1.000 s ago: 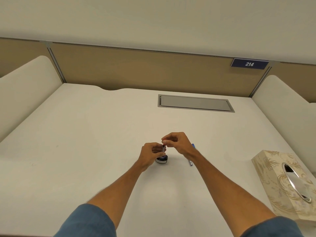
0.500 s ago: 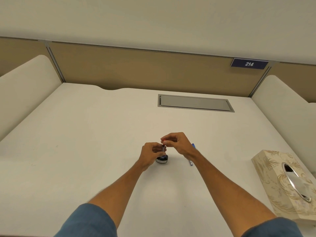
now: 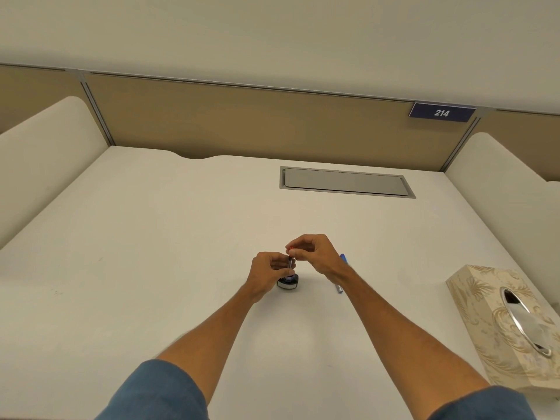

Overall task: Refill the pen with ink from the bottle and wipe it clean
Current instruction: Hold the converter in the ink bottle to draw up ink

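pen [image 3: 290,263]: short dark piece held upright at mid-desk, its lower end at the bottle's mouth.
bottle [image 3: 288,283]: small and dark, stands on the desk [image 3: 151,253] directly under the pen; whether the tip reaches ink cannot be told.
left hand [image 3: 268,272]: fingers curled round the pen's lower half.
right hand [image 3: 315,253]: thumb and fingertips pinch the pen's top end, where a red spot shows.
hands: close together, both clamped on the pen.
blue barrel [image 3: 341,275]: lies on the desk just right of the right wrist, partly hidden.
tissue box [image 3: 485,313]: cream, patterned, near right, well apart from the hands.
hatch [image 3: 345,181]: grey, far centre.
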